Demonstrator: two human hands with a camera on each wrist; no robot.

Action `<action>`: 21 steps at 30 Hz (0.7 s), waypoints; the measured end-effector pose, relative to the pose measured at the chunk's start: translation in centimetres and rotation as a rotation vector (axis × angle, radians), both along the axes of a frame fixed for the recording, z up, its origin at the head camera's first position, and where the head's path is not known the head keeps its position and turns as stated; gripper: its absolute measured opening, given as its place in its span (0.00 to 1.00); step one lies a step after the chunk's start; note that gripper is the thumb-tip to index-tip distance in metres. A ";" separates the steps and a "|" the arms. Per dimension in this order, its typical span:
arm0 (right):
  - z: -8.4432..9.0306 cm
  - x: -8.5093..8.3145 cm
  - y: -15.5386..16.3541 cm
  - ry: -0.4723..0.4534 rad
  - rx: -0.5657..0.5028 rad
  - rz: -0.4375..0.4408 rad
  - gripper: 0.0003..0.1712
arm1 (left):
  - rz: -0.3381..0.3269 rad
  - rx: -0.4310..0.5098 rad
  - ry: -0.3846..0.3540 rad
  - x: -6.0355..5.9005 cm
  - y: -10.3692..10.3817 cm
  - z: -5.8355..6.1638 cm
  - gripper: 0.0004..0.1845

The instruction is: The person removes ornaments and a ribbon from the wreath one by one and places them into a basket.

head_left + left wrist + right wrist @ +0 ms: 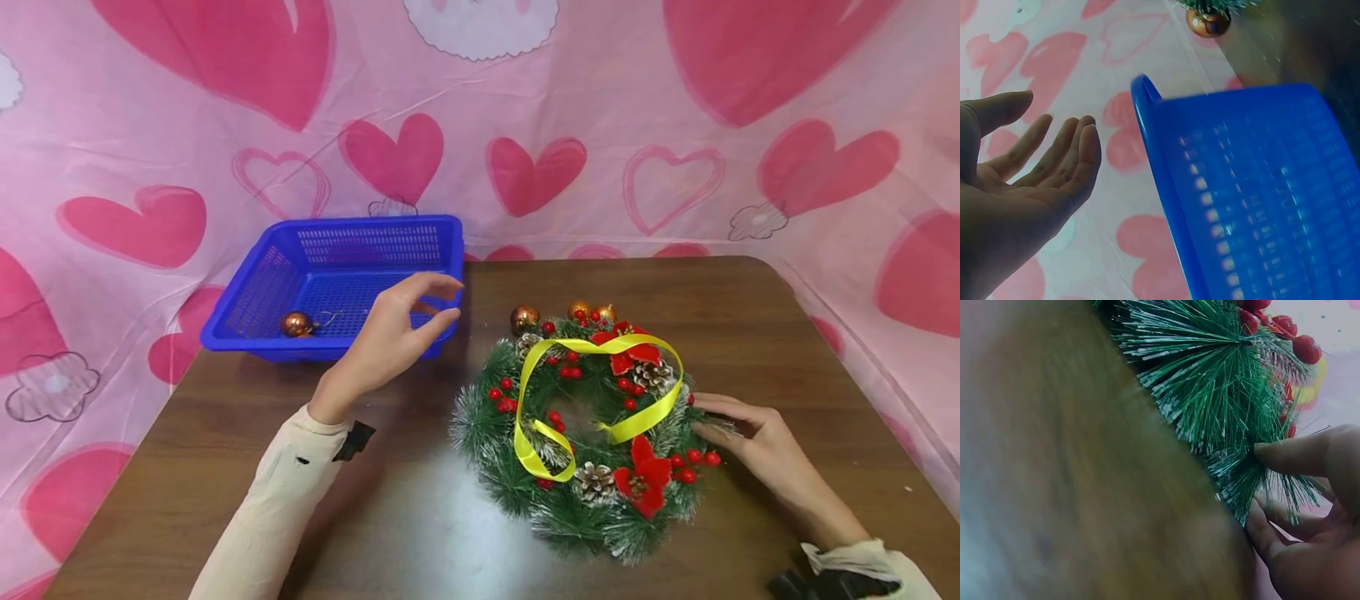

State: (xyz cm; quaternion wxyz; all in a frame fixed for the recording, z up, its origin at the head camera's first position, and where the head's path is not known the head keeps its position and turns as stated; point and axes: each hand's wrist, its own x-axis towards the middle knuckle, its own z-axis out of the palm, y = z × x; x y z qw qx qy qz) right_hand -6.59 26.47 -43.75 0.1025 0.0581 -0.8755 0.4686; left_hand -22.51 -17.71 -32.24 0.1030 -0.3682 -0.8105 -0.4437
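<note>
A green wreath (502,475) with frosted tips, red flowers, berries and pinecones lies on the table. Over its top runs a loose yellow ribbon (652,412). At the wreath's right edge, my right hand (772,458) pinches a sprig (1238,478) between thumb and fingers, as the right wrist view shows. My left hand (386,337) hovers by the right front corner of a blue basket (258,346), fingers loosely bent and holding nothing. Seen in the left wrist view, that hand (1035,169) is apart from the basket's side (1241,187).
Inside the basket, near its front wall, is a copper bauble (297,324). Another brown bauble (525,318) and two golden ones (579,310) sit along the wreath's far edge. Behind the wooden table (390,533) hangs a pink cloth (465,108) with hearts.
</note>
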 end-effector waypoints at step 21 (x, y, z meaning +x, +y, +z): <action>1.3 -1.1 1.8 -0.020 -0.005 -0.022 0.11 | -0.075 -0.033 -0.118 -2.8 6.1 -1.1 0.16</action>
